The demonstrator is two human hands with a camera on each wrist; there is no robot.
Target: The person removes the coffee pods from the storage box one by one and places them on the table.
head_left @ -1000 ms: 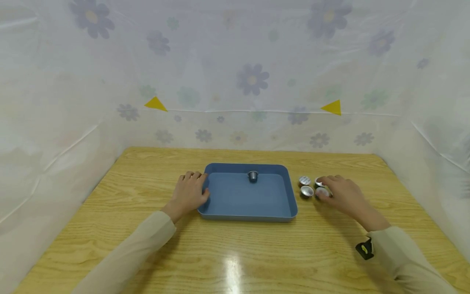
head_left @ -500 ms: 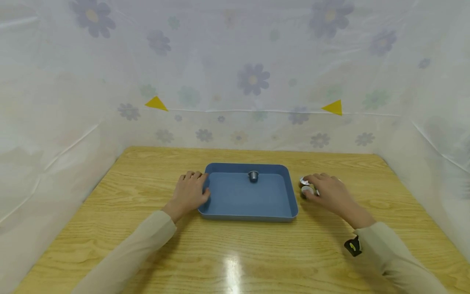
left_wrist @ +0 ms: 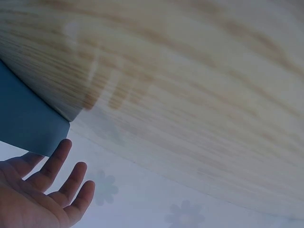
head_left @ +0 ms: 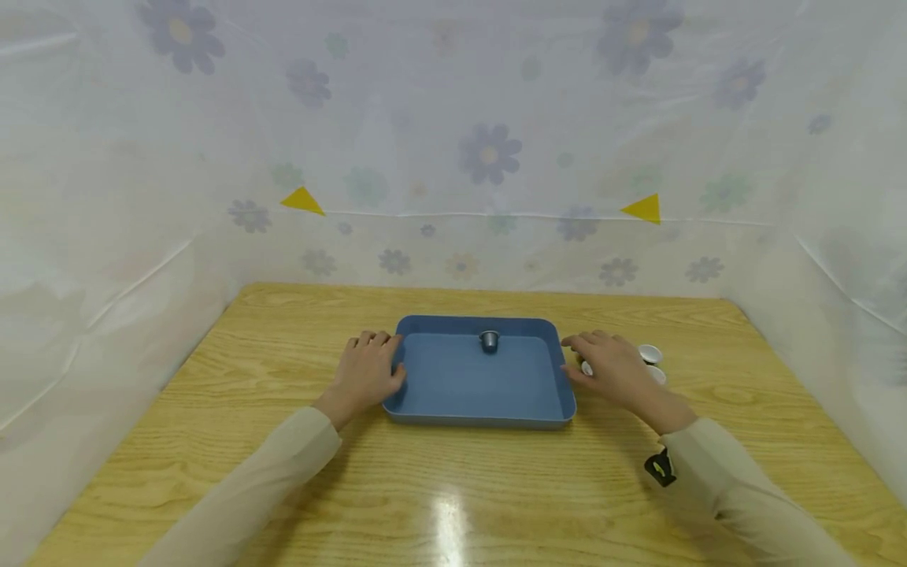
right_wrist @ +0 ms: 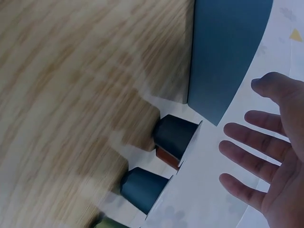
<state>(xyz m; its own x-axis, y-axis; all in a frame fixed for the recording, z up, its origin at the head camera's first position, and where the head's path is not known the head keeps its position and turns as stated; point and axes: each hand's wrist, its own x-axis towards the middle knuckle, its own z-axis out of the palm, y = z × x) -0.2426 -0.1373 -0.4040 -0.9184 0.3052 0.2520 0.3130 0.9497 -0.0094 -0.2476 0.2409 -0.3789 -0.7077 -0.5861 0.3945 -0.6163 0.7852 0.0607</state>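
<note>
A blue tray (head_left: 478, 378) lies on the wooden table with one dark coffee capsule (head_left: 489, 341) on its side near the back wall. At the tray's left side, my left hand (head_left: 364, 370) touches the rim with fingers loosely extended; the left wrist view shows the fingertips (left_wrist: 64, 145) at the tray corner. My right hand (head_left: 611, 368) hovers beside the tray's right edge, fingers spread, holding nothing. Under and behind it stand several capsules, partly hidden, with white lids (head_left: 649, 353) up. The right wrist view shows a black capsule (right_wrist: 175, 135), a teal capsule (right_wrist: 144, 189) and a brown capsule (right_wrist: 167, 157).
A flower-patterned white curtain (head_left: 460, 118) closes off the back and sides of the table (head_left: 453, 480). Two yellow triangles are on it, a left triangle (head_left: 302, 201) and a right triangle (head_left: 642, 209).
My right hand has moved left across the capsules to the tray's right edge, uncovering the right-hand capsules and covering the left-hand ones. The left hand and tray stay put.
</note>
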